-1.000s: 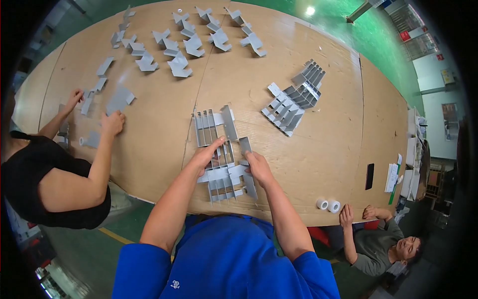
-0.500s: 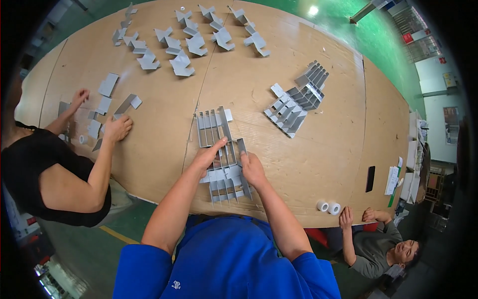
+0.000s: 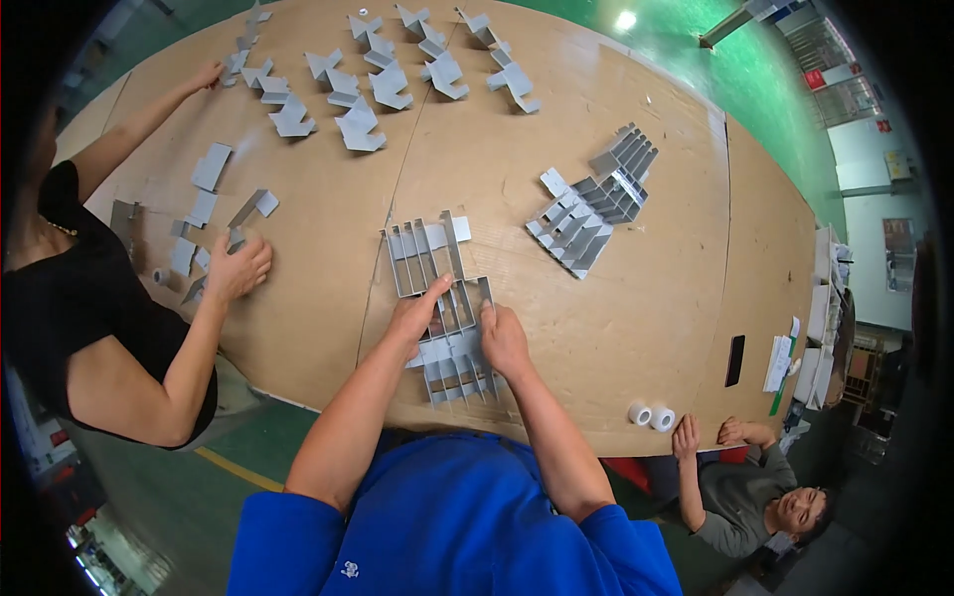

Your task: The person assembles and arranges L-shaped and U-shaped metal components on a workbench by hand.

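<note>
In front of my body is a grey grid divider [image 3: 461, 360], made of thin slotted strips that cross to form open cells. My left hand [image 3: 413, 320] grips its left side, the thumb lying over a strip near the middle. On the opposite edge, my right hand [image 3: 505, 341] closes round an upright strip, thumb pointing away from me. The fingertips of both hands are partly hidden behind the grid. Its far end shows long narrow cells and a pale flap. A second grey divider assembly [image 3: 596, 204] lies beyond, to the right, out of my reach.
Brown board covers the table [image 3: 676, 288]. Folded grey pieces [image 3: 362, 127] stand in rows at the far side. A co-worker [image 3: 129, 318] at left handles grey strips [image 3: 203, 207]. Tape rolls [image 3: 662, 420], a phone [image 3: 735, 360] and another person [image 3: 760, 492] are at right.
The co-worker's far arm has stretched out to the folded pieces at the far left. The grid in my hands has tilted slightly; my grip stays the same.
</note>
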The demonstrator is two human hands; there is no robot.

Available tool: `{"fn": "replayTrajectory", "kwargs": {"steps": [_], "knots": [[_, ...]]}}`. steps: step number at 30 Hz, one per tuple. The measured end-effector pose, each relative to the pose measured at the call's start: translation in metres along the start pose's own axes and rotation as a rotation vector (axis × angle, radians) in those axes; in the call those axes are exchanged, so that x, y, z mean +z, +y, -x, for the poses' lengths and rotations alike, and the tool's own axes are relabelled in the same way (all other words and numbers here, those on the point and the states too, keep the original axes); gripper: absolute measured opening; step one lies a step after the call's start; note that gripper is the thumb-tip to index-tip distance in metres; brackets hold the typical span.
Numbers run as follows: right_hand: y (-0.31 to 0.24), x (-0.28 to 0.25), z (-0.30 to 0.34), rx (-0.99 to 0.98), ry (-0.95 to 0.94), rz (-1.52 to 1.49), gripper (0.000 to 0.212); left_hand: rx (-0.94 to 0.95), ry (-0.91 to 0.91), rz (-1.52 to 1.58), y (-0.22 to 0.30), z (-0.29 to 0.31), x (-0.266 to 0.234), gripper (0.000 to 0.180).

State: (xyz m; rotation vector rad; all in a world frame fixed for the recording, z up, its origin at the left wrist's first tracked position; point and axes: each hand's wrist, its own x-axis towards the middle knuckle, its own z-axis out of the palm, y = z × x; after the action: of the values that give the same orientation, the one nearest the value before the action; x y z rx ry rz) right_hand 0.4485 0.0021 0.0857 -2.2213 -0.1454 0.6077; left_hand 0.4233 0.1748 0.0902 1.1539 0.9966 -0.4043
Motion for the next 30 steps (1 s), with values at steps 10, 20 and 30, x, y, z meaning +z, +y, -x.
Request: {"fn": "replayTrajectory", "kwargs": {"steps": [10,20,30], "knots": [[-0.001,0.002,-0.002,0.073,-0.058,0.058,0.048,0.01,-0.025,0.009,-0.006,-0.008,-0.004,0.078],[-0.015,-0.006,0.001,0.057,-0.099,-0.008,0.042,-0.045,-0.011,-0.076,0.0,-0.008,-0.009,0.076],[0.011,0.004,-0.003,-0.145,-0.098,-0.17,0.048,-0.034,-0.082,-0.102,0.006,-0.003,-0.005,0.069]]}}
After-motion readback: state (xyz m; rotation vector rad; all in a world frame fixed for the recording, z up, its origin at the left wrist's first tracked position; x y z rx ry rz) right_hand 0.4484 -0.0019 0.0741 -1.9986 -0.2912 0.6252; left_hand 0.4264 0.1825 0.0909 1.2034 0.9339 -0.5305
